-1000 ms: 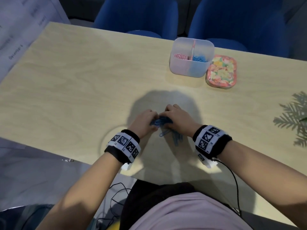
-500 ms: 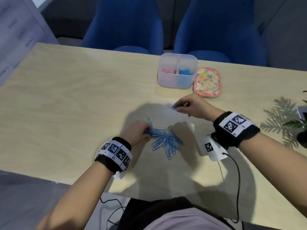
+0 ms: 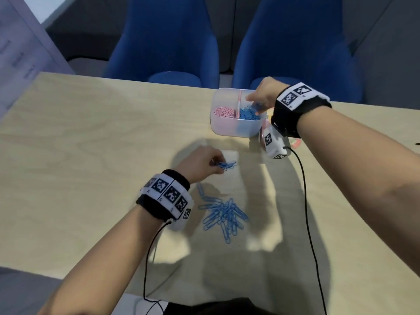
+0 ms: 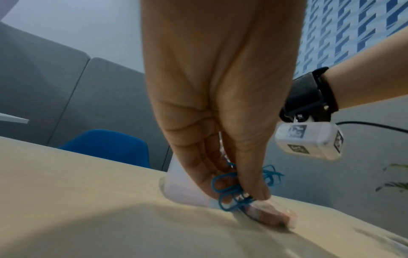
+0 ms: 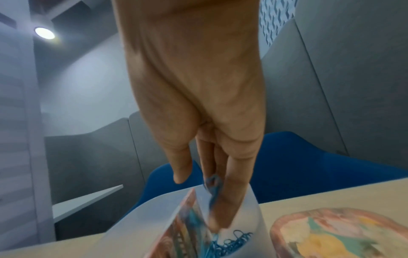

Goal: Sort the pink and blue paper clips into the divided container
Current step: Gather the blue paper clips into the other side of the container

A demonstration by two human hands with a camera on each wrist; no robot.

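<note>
The right hand [image 3: 261,96] hangs over the container's [image 3: 236,130] blue side, fingers [image 5: 234,200] loosening around blue clips [image 5: 213,183]; the left hand [image 3: 200,164] pinches more [image 3: 225,165] above the counter [image 3: 91,155].

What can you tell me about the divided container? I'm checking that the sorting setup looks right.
The divided container is a small translucent plastic tub with rounded corners, upright on the far part of the wooden table. A pink divider splits it in two: pink paper clips on the left, blue paper clips on the right. The right hand reaches over the blue side, its fingers at the rim. A colourful lid lies just to its right.
</note>
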